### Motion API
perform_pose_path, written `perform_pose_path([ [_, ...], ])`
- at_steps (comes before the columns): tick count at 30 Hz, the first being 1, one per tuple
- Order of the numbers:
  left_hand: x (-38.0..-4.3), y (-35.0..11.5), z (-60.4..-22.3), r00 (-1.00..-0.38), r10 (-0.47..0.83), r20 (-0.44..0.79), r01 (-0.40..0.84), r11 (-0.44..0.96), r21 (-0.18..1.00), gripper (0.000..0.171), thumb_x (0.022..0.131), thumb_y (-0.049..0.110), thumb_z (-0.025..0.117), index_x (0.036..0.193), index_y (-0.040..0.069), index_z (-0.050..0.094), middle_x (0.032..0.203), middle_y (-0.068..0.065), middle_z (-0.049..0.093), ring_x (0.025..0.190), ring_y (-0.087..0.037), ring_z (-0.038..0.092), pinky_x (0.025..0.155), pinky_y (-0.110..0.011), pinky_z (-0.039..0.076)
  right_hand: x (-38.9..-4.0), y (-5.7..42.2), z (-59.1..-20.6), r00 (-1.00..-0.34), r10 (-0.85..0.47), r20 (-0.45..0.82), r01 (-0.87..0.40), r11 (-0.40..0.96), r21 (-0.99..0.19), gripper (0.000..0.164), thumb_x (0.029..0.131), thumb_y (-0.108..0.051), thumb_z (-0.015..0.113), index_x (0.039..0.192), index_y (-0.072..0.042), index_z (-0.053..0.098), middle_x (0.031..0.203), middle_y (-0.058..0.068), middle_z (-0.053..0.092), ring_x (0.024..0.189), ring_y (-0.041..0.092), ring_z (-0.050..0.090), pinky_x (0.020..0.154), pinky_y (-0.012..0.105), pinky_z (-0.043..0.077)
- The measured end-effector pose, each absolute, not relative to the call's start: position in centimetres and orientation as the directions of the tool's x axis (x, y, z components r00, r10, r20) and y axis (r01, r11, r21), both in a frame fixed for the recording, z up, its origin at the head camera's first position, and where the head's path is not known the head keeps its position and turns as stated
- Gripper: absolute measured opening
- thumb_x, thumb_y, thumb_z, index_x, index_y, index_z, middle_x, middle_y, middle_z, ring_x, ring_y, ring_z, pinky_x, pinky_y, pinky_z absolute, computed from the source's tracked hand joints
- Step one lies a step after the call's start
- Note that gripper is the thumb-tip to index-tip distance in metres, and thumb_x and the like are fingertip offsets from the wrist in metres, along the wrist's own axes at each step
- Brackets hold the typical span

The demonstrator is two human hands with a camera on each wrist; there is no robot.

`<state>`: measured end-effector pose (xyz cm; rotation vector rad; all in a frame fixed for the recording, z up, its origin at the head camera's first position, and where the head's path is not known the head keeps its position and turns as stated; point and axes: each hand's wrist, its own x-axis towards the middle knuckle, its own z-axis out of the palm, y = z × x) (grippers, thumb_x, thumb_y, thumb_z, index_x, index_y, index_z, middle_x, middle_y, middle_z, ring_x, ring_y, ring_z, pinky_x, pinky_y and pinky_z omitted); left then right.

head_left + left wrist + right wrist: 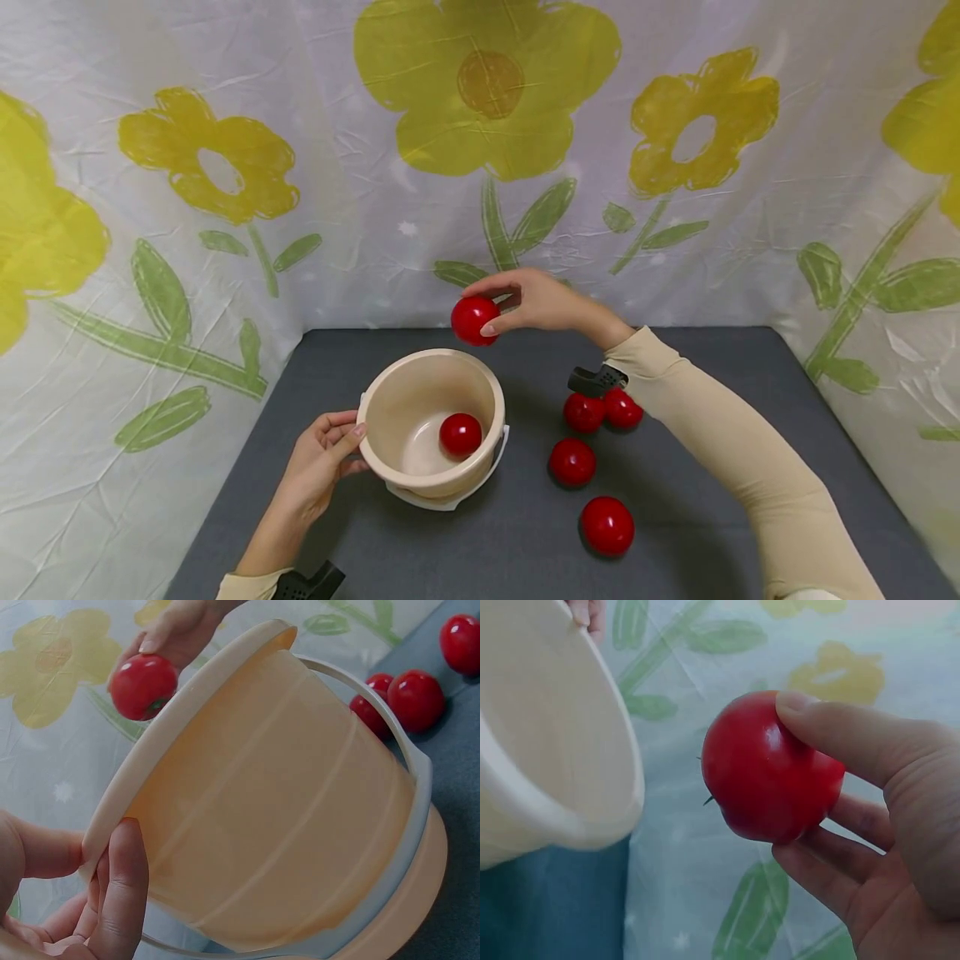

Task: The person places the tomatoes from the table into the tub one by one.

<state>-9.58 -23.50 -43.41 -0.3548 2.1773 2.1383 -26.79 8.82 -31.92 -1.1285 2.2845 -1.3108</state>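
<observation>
A cream bucket point(378, 417) with a white handle point(501, 454) stands on the dark table. My left hand point(318, 462) pinches its rim at the left, thumb on one side and fingers on the other, as the left wrist view shows close up. My right hand point(536, 304) holds a red tomato point(474, 320) between thumb and fingers, above the table just beyond the bucket's far right rim. Green stem tips show on this tomato point(769, 769) in the right wrist view. Another tomato point(460, 436) lies on the bucket's floor, toward its right side.
Right of the bucket, a tomato point(607, 527) lies nearest the front, with another tomato point(572, 462) behind it. Farther back, two tomatoes point(583, 412) sit side by side under the right wrist. A flower-printed curtain point(375, 275) rises behind the grey table point(517, 550).
</observation>
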Motion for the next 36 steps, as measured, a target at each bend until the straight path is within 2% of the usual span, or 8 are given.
perform_pose_path([
  [8,-9.5,-23.4,-43.3,-0.969,-0.124,-0.212,-0.216,0.019,0.976,0.037,0.096,0.002,0.060,0.127,-0.004,0.041,0.087,0.010,0.068,0.069,-0.005,0.064,0.060,-0.022,0.058,-27.0,6.3,-31.4,-0.571,-0.808,0.146,-0.526,0.224,-0.821,0.051,0.084,-0.014,0.078,0.133,-0.013,0.062,0.130,0.006,0.066,0.113,0.018,0.064,0.101,0.035,0.054],
  [14,-9.5,-23.5,-43.3,-0.970,-0.126,-0.209,-0.213,0.015,0.977,0.035,0.096,0.001,0.059,0.126,-0.003,0.042,0.088,0.007,0.068,0.069,-0.005,0.064,0.060,-0.022,0.058,-27.0,3.6,-31.5,-0.495,-0.856,0.150,-0.515,0.150,-0.844,0.053,0.084,-0.009,0.077,0.134,-0.006,0.060,0.132,0.012,0.064,0.115,0.021,0.063,0.099,0.038,0.055],
  [19,-9.5,-23.5,-43.3,-0.972,-0.114,-0.206,-0.209,0.015,0.978,0.035,0.096,0.003,0.060,0.126,-0.003,0.042,0.088,0.007,0.068,0.068,-0.006,0.064,0.060,-0.022,0.058,-26.8,1.7,-31.8,-0.434,-0.889,0.145,-0.515,0.112,-0.850,0.052,0.084,-0.010,0.078,0.134,-0.006,0.060,0.131,0.010,0.065,0.115,0.018,0.063,0.097,0.036,0.057],
  [23,-9.5,-23.5,-43.3,-0.971,-0.112,-0.213,-0.216,0.021,0.976,0.037,0.097,0.004,0.060,0.127,-0.003,0.041,0.089,0.008,0.068,0.070,-0.005,0.064,0.061,-0.022,0.058,-26.8,0.3,-32.1,-0.393,-0.911,0.126,-0.518,0.106,-0.849,0.052,0.084,-0.012,0.078,0.133,-0.008,0.061,0.131,0.009,0.066,0.115,0.016,0.063,0.095,0.032,0.057],
  [30,-9.6,-23.6,-43.3,-0.967,-0.109,-0.230,-0.234,0.032,0.972,0.042,0.097,0.009,0.062,0.130,-0.004,0.039,0.090,0.011,0.066,0.073,-0.005,0.064,0.064,-0.022,0.059,-26.9,-1.6,-33.4,-0.347,-0.936,0.063,-0.509,0.131,-0.851,0.052,0.084,-0.012,0.078,0.133,-0.007,0.060,0.131,0.009,0.065,0.115,0.016,0.063,0.100,0.033,0.055],
  [36,-9.7,-23.7,-43.4,-0.963,-0.118,-0.241,-0.247,0.036,0.968,0.042,0.097,0.010,0.061,0.131,-0.003,0.039,0.089,0.013,0.065,0.073,-0.005,0.064,0.064,-0.022,0.059,-26.4,-2.6,-34.8,-0.311,-0.950,0.024,-0.510,0.145,-0.848,0.053,0.084,-0.013,0.077,0.134,-0.007,0.060,0.131,0.009,0.066,0.115,0.016,0.062,0.098,0.028,0.055],
])
